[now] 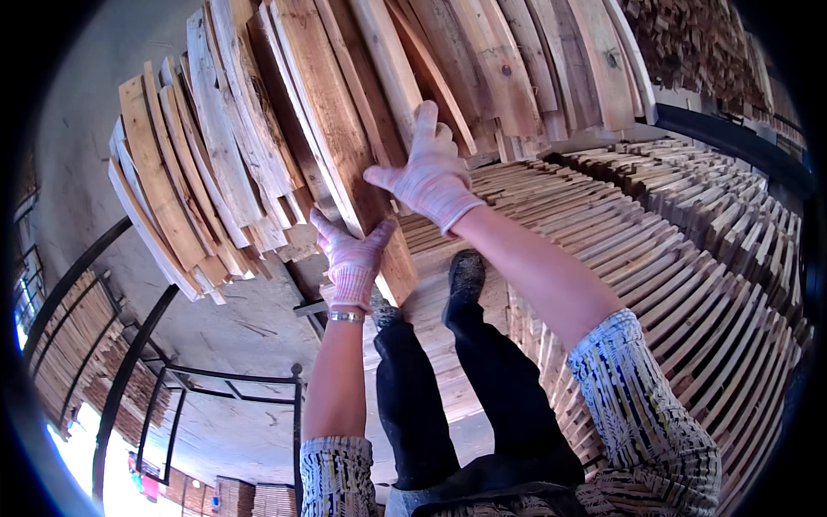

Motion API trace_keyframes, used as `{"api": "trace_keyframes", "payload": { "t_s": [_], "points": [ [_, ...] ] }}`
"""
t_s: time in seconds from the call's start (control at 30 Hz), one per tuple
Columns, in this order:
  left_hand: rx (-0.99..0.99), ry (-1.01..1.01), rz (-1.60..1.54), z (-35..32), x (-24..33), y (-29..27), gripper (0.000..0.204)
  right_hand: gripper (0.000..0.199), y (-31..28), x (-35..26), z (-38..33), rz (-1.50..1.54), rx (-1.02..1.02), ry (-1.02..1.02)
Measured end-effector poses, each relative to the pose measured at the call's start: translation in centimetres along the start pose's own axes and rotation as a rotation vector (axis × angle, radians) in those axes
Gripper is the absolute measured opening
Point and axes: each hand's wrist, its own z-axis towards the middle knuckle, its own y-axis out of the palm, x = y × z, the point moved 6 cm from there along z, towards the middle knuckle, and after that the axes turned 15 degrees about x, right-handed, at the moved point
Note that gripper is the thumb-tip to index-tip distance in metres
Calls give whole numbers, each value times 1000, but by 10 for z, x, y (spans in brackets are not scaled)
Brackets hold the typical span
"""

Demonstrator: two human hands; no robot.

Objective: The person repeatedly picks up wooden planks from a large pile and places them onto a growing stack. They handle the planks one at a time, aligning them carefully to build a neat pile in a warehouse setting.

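Note:
My left hand [351, 258], in a pale pink knitted glove, grips the near end of a long wooden board [319, 95]. Its thumb and fingers sit around the board's edge, and the lower corner sticks out past the hand. My right hand [426, 179], gloved alike, lies higher up and to the right. Its thumb reaches to the board while its index finger stretches forward over a neighbouring board [383, 65]. The right hand's other fingers are partly bent. Both hands are at the front ends of a row of boards [508, 69] standing side by side, their ends uneven.
Stacked slats [655, 267] rise close at my right, with another stack [715, 198] behind. My shoes [465, 276] stand on a wooden surface. A black metal railing [233, 379] runs at the left above a grey floor [250, 336]. A dark curved bar [732, 142] lies at the far right.

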Motion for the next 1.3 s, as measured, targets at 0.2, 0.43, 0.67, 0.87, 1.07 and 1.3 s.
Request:
{"api": "trace_keyframes", "payload": {
  "t_s": [0.2, 0.43, 0.67, 0.87, 1.07, 1.3],
  "points": [
    [-33, 62, 9, 11, -10, 12, 118, 124, 10, 20, 19, -71, 49, -72],
    [24, -14, -13, 8, 6, 15, 109, 116, 14, 41, 37, 193, 64, -202],
    [-444, -157, -724, -19, -2, -7, 93, 88, -21, 30, -10, 591, -269, 27],
    [-586, -383, -751, -120, -5, -73, 86, 82, -13, 66, -115, 1084, -329, 88],
    [-590, -535, -770, -238, -38, -133, 77, 84, -33, 112, -252, 1036, -369, 238],
    [-594, -654, -533, -319, -18, -204, 70, 55, -114, 107, -330, 926, -398, 436]
  ]
}}
